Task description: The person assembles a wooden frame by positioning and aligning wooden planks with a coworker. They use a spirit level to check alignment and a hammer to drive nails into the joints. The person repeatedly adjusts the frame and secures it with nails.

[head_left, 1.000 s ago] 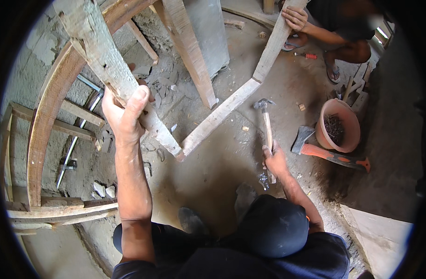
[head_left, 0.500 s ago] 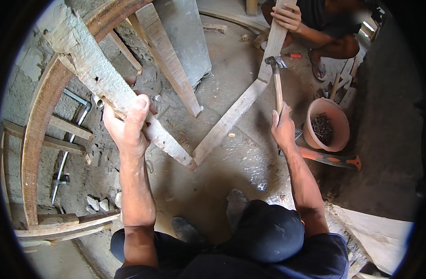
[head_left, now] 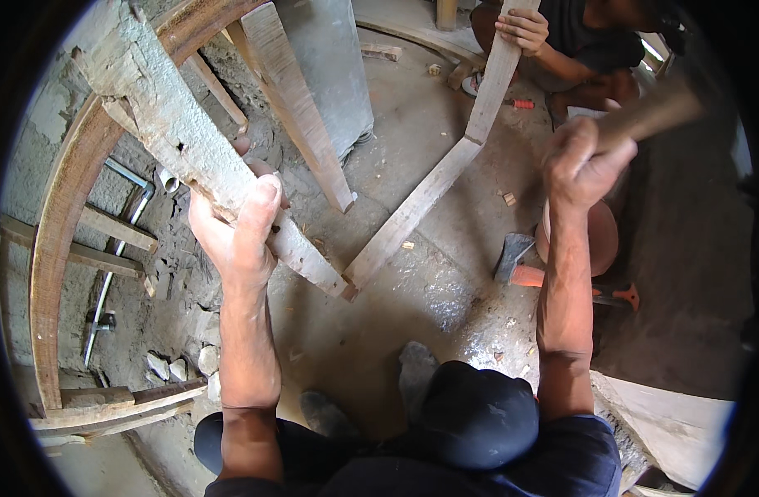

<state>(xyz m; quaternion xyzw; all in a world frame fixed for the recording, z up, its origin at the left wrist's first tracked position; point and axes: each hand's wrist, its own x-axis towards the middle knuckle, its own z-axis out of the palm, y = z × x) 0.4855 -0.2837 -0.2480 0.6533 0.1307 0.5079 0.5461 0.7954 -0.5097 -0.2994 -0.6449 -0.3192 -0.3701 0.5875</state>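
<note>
My left hand [head_left: 240,228] is wrapped round a wooden board [head_left: 168,124] crusted with pale plaster, which slants from the upper left down toward the middle. Its lower end meets a jointed, plainer board [head_left: 416,207] at a corner. A person's hand [head_left: 522,31] grips the far end of that second board. On the right, my raised right hand [head_left: 582,166] is closed on a hammer [head_left: 657,112]; its wooden handle is smeared by motion and its head cannot be made out.
An axe [head_left: 514,253] with an orange and black handle lies below my right forearm, beside a pink bucket [head_left: 599,240] partly hidden by the arm. A curved wooden frame [head_left: 52,265] stands at left. A timber piece [head_left: 296,108] leans at the back. Stones [head_left: 178,369] lie at lower left.
My right hand has swung the hammer up and to the right, away from the boards, uncovering the axe head. My left hand still grips the plastered board, almost unmoved.
</note>
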